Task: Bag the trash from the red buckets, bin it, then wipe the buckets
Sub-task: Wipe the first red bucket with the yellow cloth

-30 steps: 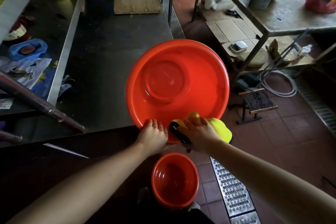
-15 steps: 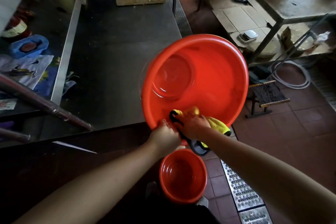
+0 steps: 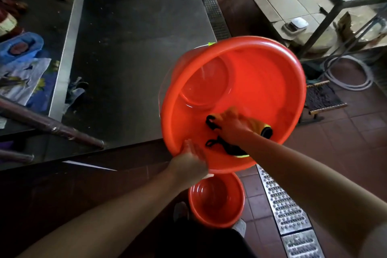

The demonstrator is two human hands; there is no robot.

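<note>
A big red bucket is tipped toward me at the corner of a dark steel table. My left hand grips its near rim. Inside it, my right hand presses a yellow cloth with black trim against the lower inner wall. The bucket's round bottom shows at the upper left of the opening. A smaller red bucket stands on the floor just below, between my feet, and looks empty.
A metal floor drain grate runs along the tiled floor at right. A small wooden stool and a coiled hose lie beyond the bucket. Metal pipes and a blue pack sit on the table's left.
The big bucket has slid right off the table's corner and tipped more toward me. My right hand with the cloth has moved from the rim down into the bucket.
</note>
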